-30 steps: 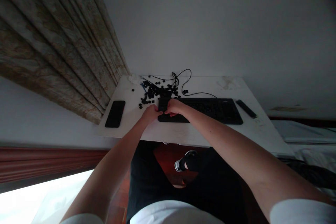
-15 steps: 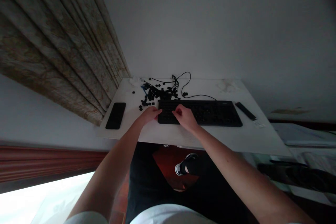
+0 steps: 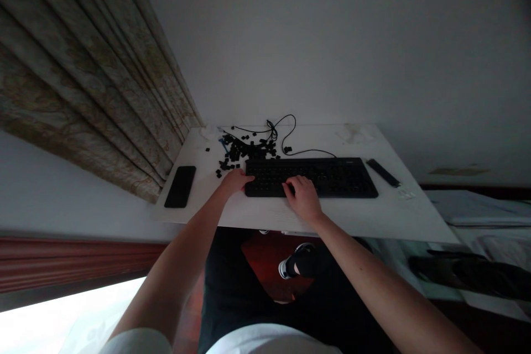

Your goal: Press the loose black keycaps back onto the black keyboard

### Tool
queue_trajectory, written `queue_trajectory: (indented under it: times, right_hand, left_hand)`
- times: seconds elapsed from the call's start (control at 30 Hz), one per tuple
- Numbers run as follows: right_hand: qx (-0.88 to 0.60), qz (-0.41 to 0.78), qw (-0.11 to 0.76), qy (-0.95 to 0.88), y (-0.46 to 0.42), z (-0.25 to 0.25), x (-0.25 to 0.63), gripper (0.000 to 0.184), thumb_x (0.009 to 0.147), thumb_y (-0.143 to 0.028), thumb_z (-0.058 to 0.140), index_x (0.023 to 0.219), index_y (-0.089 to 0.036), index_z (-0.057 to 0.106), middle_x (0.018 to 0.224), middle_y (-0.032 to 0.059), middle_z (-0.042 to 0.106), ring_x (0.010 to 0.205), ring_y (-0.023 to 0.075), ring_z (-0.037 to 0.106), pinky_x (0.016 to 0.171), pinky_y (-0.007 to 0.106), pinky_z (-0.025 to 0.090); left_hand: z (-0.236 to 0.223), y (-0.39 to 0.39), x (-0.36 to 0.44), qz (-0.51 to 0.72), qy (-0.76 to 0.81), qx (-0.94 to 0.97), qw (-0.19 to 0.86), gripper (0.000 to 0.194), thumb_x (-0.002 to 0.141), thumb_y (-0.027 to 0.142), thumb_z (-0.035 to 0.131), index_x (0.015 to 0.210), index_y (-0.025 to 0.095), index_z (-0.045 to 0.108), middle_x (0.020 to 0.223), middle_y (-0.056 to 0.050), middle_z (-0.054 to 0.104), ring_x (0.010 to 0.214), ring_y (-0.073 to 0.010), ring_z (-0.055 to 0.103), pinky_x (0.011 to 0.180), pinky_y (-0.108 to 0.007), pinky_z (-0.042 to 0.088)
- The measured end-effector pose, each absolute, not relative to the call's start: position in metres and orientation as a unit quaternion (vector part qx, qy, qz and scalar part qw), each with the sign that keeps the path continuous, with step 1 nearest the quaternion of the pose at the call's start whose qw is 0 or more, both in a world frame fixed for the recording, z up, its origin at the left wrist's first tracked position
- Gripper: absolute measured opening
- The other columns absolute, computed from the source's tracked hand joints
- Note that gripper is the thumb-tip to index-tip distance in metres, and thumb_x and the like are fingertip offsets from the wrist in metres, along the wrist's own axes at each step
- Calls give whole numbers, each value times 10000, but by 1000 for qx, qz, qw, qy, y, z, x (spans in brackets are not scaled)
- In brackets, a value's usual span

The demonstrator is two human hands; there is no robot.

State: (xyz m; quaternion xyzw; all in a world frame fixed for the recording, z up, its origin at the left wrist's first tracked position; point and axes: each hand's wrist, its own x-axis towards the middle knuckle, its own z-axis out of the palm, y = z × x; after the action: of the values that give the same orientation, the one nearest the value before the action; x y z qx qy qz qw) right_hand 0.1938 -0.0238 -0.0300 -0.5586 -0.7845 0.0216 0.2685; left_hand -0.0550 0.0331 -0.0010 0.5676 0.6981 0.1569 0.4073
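From my remote feed: white counter (image 3: 265,214) against a curtain (image 3: 83,77). Blk keyboard (image 3: 311,177) lies on it, w/ loose keycaps (image 3: 244,150) heaped just past its L end and blk cable (image 3: 286,128) tangled behind. Phone (image 3: 180,186) sits well L, remote (image 3: 382,172) just R of kbd. L hand (image 3: 236,181) is flat-ish, narrow, fingertips at kbd's L edge, nothing held. R hand (image 3: 302,196) is half-curled on the keys, no grip visible.
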Motion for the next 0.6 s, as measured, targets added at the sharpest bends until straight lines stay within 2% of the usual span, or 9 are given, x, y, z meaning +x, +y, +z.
queue_trajectory:
  times: [0.2, 0.4, 0.6]
  right_hand:
    - [-566, 14, 261, -782, -23, -29, 195, 249, 994, -330, 455, 888, -192, 633, 923, 108, 651, 889, 262, 557, 805, 378, 385]
    - [-560, 9, 261, -787, -26, -29, 195, 227, 992, -315, 467, 896, -193, 632, 946, 108, 651, 915, 267, 555, 813, 379, 380]
    - [-557, 4, 265, -787, -28, -29, 195, 224, 994, -321, 473, 896, -194, 629, 938, 105, 651, 908, 264, 560, 808, 376, 378]
  left_hand:
    - [-6, 26, -62, 158, 657, 614, 408, 353, 802, 486, 665, 644, 185, 571, 534, 2, 580, 557, -159, 567, 544, -249, 371]
    - [-10, 22, -58, 171, 698, 592, 364, 268, 738, 381, 741, 707, 197, 549, 591, 16, 600, 591, -152, 569, 537, -234, 346]
    - [-5, 20, -52, 169, 710, 584, 356, 319, 805, 477, 673, 725, 192, 554, 620, -8, 608, 597, -170, 579, 547, -252, 350]
